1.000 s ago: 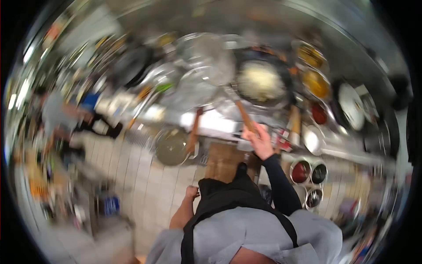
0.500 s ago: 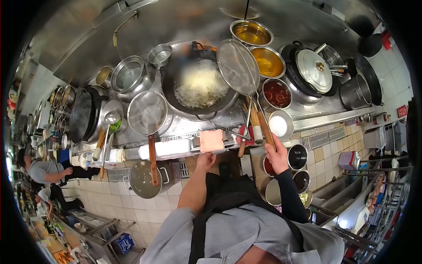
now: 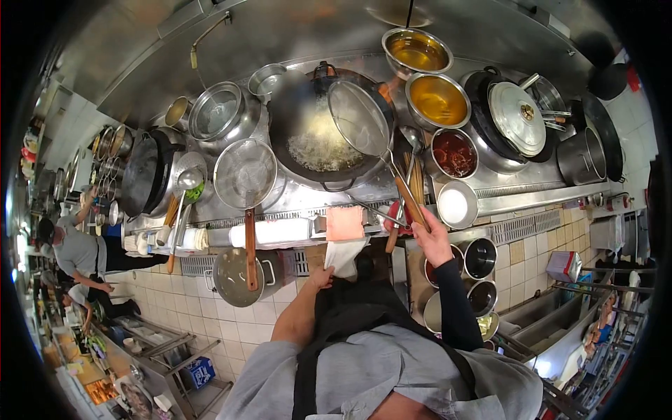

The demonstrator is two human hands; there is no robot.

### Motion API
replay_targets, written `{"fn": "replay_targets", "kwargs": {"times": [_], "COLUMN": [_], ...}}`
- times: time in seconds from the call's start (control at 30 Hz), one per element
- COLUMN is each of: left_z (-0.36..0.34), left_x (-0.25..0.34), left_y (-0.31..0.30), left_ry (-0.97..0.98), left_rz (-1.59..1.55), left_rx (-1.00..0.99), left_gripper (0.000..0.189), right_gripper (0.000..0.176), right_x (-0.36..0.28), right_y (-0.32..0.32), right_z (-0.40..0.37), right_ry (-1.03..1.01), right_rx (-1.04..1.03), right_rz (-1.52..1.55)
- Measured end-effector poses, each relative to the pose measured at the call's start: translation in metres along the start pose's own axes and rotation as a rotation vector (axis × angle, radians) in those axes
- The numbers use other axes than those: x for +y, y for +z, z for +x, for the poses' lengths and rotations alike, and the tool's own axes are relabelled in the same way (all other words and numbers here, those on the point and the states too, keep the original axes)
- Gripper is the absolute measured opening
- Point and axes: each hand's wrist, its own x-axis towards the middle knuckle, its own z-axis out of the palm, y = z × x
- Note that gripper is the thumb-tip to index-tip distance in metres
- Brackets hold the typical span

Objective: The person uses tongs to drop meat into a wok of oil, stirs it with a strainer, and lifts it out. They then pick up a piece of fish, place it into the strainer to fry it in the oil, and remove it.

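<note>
My right hand (image 3: 435,243) is wrapped around the wooden handle of a wire-mesh strainer (image 3: 358,119). The mesh basket overlaps the right side of a black wok (image 3: 336,178), where liquid bubbles hard around pale yellow food (image 3: 316,148). Steam blurs the wok's upper left. Low at the counter's front edge, my left hand (image 3: 323,277) pinches the lower end of a white cloth (image 3: 343,256), which stretches up toward a folded pink cloth (image 3: 344,223). A ladle (image 3: 411,137) leans just right of the wok, partly behind the strainer's handle.
Bowls of yellow liquid (image 3: 438,100), a pot of red sauce (image 3: 454,152) and a white-filled pot (image 3: 457,204) stand to the right. A second strainer (image 3: 245,175) rests left, above a large pot (image 3: 235,278) below the counter. People (image 3: 73,241) work far left.
The strainer has swung left, from over the bowls to over the wok's right side. My left hand has drawn down toward me, bringing the white cloth into view.
</note>
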Motion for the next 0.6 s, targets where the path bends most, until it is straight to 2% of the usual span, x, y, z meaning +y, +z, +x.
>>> {"fn": "replay_targets", "kwargs": {"times": [0.07, 0.17, 0.27, 0.37, 0.47, 0.57, 0.6], "left_z": [-0.003, -0.008, 0.027, 0.004, 0.025, -0.007, -0.014], "left_x": [-0.013, -0.029, -0.098, -0.126, -0.189, -0.203, -0.206], "left_y": [-0.018, -0.046, -0.088, -0.116, -0.16, -0.169, -0.173], "left_ry": [0.05, 0.093, 0.246, 0.118, 0.006, -0.083, -0.068], "left_rz": [0.023, 0.073, 0.422, 0.104, 0.108, -0.114, -0.085], "left_rx": [0.076, 0.144, 0.586, 0.584, 0.382, 0.42, 0.401], "left_gripper": [0.045, 0.042, 0.038, 0.035, 0.031, 0.028, 0.028], "right_gripper": [0.051, 0.047, 0.043, 0.044, 0.044, 0.026, 0.021], "right_x": [-0.014, -0.015, -0.029, -0.039, -0.046, -0.048, -0.049], "right_y": [0.003, -0.009, -0.001, 0.001, 0.017, 0.048, 0.056], "right_z": [0.007, 0.024, 0.025, 0.026, 0.025, 0.022, 0.021], "right_ry": [-0.001, -0.05, -0.166, -0.239, -0.007, 0.246, 0.332], "right_rx": [-0.036, -0.104, -0.063, -0.04, -0.118, -0.182, -0.203], "right_rz": [-0.02, -0.243, -0.436, -0.674, -0.36, -0.002, 0.117]}}
